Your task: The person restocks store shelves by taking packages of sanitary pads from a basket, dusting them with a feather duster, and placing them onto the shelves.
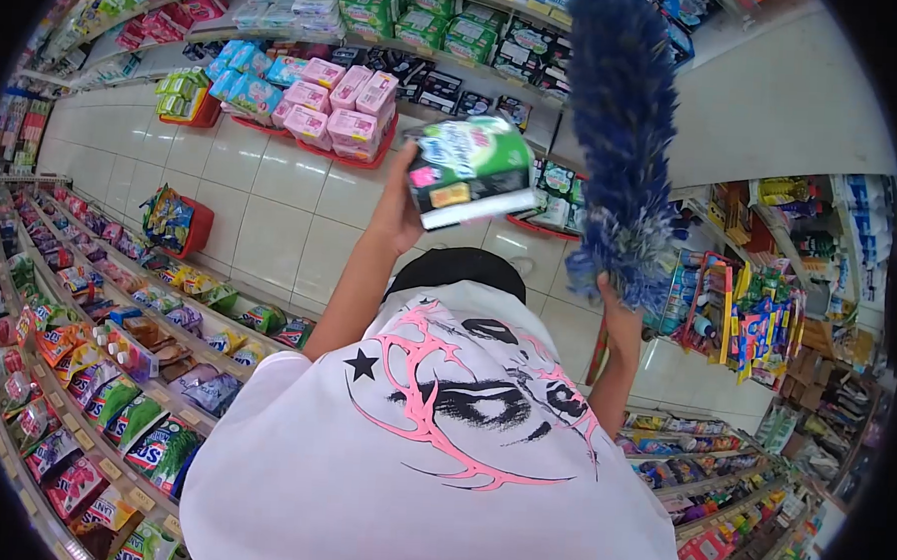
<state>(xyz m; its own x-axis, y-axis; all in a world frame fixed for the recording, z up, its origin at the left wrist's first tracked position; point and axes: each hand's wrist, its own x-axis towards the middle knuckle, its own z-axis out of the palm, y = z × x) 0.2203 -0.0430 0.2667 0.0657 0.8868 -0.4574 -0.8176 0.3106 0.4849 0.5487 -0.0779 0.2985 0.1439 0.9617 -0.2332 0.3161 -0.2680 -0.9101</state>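
My left hand (404, 206) is closed on the left side of a green, black and white package (471, 171), lifted in front of my body and slightly blurred. My right hand (617, 312) grips the lower end of a fluffy blue duster (623, 128), whose long head points up past the shelf. Part of its handle shows below my right hand. The package and the duster are apart. Beneath and beside the package, more green and black packs (559, 193) lie in a red basket.
Pink packs (348, 100) and blue packs (249, 81) fill red baskets on the tiled floor (283, 178). Shelves of green packs (420, 27) run along the top. Detergent shelves (123, 396) curve along the left. A rack of colourful goods (757, 319) stands right.
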